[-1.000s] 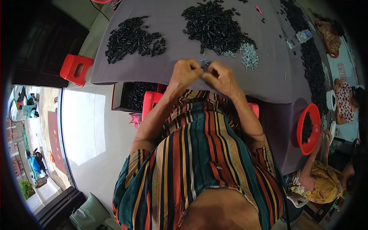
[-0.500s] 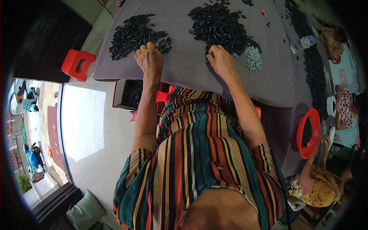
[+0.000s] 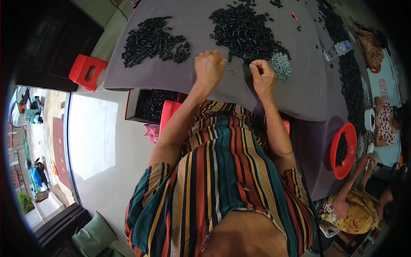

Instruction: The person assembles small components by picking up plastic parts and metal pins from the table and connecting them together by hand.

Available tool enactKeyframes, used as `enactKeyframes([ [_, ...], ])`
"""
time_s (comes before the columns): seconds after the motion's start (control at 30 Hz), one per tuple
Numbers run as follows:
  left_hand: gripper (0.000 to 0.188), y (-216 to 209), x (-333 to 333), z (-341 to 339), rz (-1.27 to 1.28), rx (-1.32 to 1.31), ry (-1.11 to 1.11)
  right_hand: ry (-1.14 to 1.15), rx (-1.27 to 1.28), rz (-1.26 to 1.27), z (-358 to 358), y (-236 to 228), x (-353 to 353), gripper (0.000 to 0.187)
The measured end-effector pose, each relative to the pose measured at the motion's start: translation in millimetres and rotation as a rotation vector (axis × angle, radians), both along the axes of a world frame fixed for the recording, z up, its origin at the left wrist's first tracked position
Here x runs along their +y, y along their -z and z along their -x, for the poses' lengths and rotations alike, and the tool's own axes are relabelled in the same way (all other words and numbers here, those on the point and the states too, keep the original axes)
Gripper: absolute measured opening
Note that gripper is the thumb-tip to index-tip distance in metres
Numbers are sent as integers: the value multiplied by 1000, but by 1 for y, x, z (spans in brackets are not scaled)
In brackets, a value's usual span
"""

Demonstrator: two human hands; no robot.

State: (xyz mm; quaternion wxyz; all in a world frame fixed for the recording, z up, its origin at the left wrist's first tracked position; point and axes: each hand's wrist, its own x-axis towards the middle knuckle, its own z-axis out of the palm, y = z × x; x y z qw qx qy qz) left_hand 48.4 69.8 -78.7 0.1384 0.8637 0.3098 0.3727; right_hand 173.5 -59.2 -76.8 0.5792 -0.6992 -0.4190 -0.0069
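My left hand (image 3: pixel 209 67) is curled closed above the grey cloth, between two heaps of small black cylinders. Whatever its fingers hold is hidden. My right hand (image 3: pixel 263 78) is pinched shut at the near edge of the larger black heap (image 3: pixel 244 32); anything in that pinch is too small to make out. Beside it lies a pile of small silvery screw-like pieces (image 3: pixel 281 67). A few loose silvery bits (image 3: pixel 231 70) lie on the cloth between my hands. The other heap of black cylinders (image 3: pixel 150 43) spreads out to the left.
A box of black pieces (image 3: pixel 156 105) sits below the table's near edge. One red stool (image 3: pixel 87 72) stands at left. Rightward are a plastic bottle (image 3: pixel 338 50), a long row of black pieces (image 3: pixel 353 85), a red basin (image 3: pixel 351 162), and people working (image 3: pixel 353 210).
My left hand has left the left heap and moved right, toward my right hand. My right hand has shifted slightly right and nearer to me.
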Motion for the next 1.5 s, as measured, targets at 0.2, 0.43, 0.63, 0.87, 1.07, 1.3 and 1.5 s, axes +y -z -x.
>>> enactKeyframes([
  [0.2,16,3,-3,-27,-2,80,-9,-20,-47,51,4,-4,-1,5],
  [0.43,9,-19,-11,-3,997,-313,401,-29,-138,-50,2,-2,-1,4],
  [0.63,12,-42,-26,30,1285,-566,721,-206,276,-31,7,-5,-10,6],
  [0.87,15,-67,-42,38,1375,-606,874,-477,480,-241,30,-61,-27,9],
  [1.07,13,-68,-53,39,1248,-476,875,-493,194,-183,32,-86,-40,7],
  [1.3,10,-71,-64,35,1128,-447,753,-436,-16,-165,36,-89,-38,9],
  [1.5,11,-73,-62,36,1151,-357,637,-431,-182,-135,41,-90,-35,10],
])
